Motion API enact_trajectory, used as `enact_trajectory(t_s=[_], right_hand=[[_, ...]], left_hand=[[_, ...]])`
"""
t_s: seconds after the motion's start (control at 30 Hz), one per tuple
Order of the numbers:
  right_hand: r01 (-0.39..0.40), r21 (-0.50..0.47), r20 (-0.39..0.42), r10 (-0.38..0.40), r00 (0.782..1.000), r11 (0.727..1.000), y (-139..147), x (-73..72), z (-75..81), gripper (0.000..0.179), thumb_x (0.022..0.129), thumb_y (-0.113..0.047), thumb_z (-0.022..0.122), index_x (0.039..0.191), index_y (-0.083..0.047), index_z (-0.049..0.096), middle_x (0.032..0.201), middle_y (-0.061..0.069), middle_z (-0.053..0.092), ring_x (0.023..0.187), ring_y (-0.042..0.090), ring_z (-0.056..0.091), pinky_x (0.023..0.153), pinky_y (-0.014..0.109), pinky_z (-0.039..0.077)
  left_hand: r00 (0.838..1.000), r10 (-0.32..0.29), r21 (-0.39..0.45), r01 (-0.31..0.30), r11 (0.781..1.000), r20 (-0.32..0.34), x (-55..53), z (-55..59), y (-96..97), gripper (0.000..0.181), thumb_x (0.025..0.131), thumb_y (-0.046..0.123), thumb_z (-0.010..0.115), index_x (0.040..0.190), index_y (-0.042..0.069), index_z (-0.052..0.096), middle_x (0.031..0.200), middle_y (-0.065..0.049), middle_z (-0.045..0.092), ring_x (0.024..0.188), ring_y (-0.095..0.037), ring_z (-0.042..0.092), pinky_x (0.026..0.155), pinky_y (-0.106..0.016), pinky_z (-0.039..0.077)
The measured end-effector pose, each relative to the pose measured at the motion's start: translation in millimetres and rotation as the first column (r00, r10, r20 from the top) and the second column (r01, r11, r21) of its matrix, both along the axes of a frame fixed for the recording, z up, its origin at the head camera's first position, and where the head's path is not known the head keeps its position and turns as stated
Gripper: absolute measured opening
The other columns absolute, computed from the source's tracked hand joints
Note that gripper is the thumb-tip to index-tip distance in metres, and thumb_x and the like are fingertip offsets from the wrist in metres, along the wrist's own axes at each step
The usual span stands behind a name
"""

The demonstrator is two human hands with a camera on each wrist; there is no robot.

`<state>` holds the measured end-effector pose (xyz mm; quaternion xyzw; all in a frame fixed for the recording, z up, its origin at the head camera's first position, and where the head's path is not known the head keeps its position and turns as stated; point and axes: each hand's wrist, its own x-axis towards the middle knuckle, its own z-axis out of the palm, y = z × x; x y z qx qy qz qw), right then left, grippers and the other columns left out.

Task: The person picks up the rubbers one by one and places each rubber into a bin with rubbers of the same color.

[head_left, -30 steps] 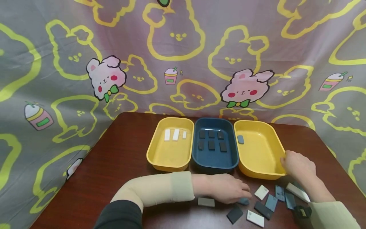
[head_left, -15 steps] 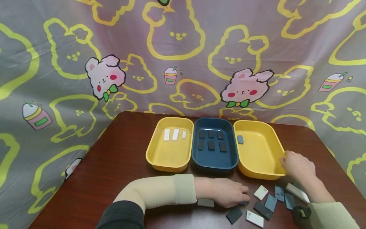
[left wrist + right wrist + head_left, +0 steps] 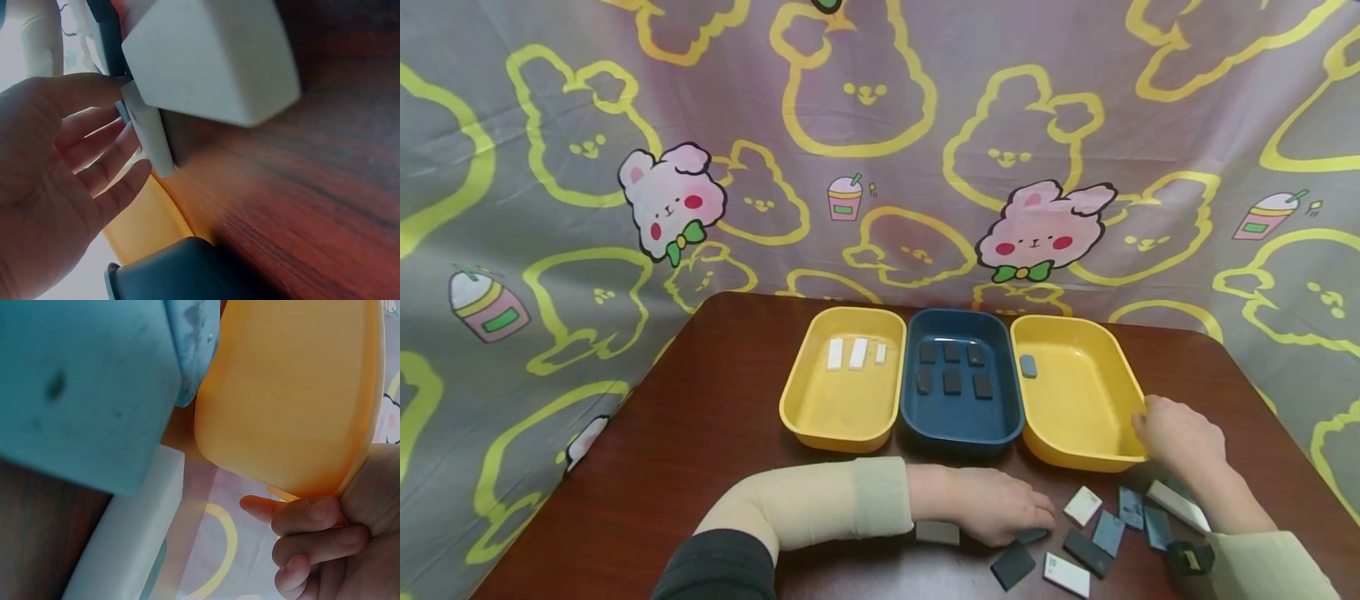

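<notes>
In the head view my left hand (image 3: 1000, 504) is low over the table, its fingers at a flat blue-grey block (image 3: 1032, 536). The left wrist view shows the thumb at one end of that block (image 3: 150, 128) and the fingers bent along its side, pinching it. My right hand (image 3: 1183, 433) grips the outer right rim of the right-hand yellow tray (image 3: 1078, 461). In the right wrist view, several curled fingers (image 3: 312, 515) lie outside the tray's corner; the thumb is hidden there. One small blue-grey block (image 3: 1028, 367) lies in this tray.
Left of it stand a navy tray (image 3: 962, 433) with several dark blocks and another yellow tray (image 3: 842, 417) with white blocks. Loose flat blocks, such as a white one (image 3: 1066, 575), a black one (image 3: 1012, 567) and a grey one (image 3: 937, 532), lie on the table near the hands.
The left hand has shifted and lowered slightly around the blue-grey block. My right hand stays on the tray rim, and the blocks in the trays lie as before.
</notes>
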<state>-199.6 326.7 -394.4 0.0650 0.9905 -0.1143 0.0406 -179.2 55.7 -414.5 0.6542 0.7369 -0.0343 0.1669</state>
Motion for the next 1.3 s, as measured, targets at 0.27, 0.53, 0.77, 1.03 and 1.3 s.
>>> enact_trajectory(t_s=[0.27, 0.53, 0.77, 1.03, 1.3], right_hand=[[-0.005, -0.006, -0.006, 0.005, 1.000, 1.000, -0.1, 1.1, 1.1, 0.021, 0.091, -0.015, 0.053, 0.081, 0.004, 0.053, 0.063, 0.009, 0.044, 0.058, 0.025, 0.045, 0.055, 0.039, 0.040], [0.008, -0.010, 0.009, -0.008, 1.000, 1.000, 0.2, -0.9, 1.1, 0.021, 0.091, -0.015, 0.054, 0.081, 0.002, 0.053, 0.064, 0.009, 0.045, 0.059, 0.025, 0.046, 0.057, 0.038, 0.041], [0.009, -0.007, 0.019, -0.008, 1.000, 1.000, -0.4, 0.1, 0.0, 0.022, 0.091, -0.016, 0.053, 0.081, 0.003, 0.053, 0.063, 0.009, 0.044, 0.059, 0.025, 0.045, 0.055, 0.038, 0.040], [0.012, -0.011, 0.006, -0.012, 1.000, 1.000, -2.1, 1.3, -0.9, 0.023, 0.093, -0.016, 0.052, 0.082, 0.004, 0.052, 0.063, 0.009, 0.044, 0.059, 0.025, 0.045, 0.055, 0.039, 0.039], [0.016, -0.010, 0.006, -0.016, 1.000, 1.000, -2.8, 1.2, -0.4, 0.025, 0.094, -0.018, 0.053, 0.083, 0.005, 0.052, 0.063, 0.009, 0.046, 0.057, 0.024, 0.045, 0.054, 0.037, 0.041]], left_hand=[[1.000, 0.001, 0.003, -0.001, 1.000, -0.017, 0.0, -0.1, 0.7, 0.047, 0.092, 0.012, 0.064, 0.137, 0.017, 0.055, 0.133, 0.009, 0.052, 0.115, 0.003, 0.047, 0.096, -0.011, 0.032], [1.000, -0.010, 0.020, 0.010, 1.000, -0.002, -3.3, 1.2, -1.5, 0.043, 0.093, 0.013, 0.063, 0.136, 0.015, 0.055, 0.126, 0.008, 0.054, 0.104, 0.002, 0.049, 0.093, -0.010, 0.034], [1.000, -0.010, 0.030, 0.010, 1.000, -0.016, -5.3, 6.9, -1.8, 0.043, 0.094, 0.021, 0.065, 0.135, 0.014, 0.055, 0.118, 0.007, 0.053, 0.097, 0.002, 0.049, 0.088, -0.010, 0.037], [0.999, 0.000, 0.098, -0.004, 0.995, 0.036, -13.7, 42.8, -2.4, 0.046, 0.095, 0.028, 0.064, 0.136, 0.011, 0.054, 0.123, 0.004, 0.055, 0.096, 0.001, 0.048, 0.082, -0.008, 0.038], [0.996, 0.091, 0.184, -0.092, 0.979, 0.012, -37.9, 75.8, 12.5, 0.052, 0.093, 0.032, 0.066, 0.139, 0.013, 0.052, 0.125, 0.005, 0.054, 0.101, -0.002, 0.048, 0.086, -0.008, 0.035]])
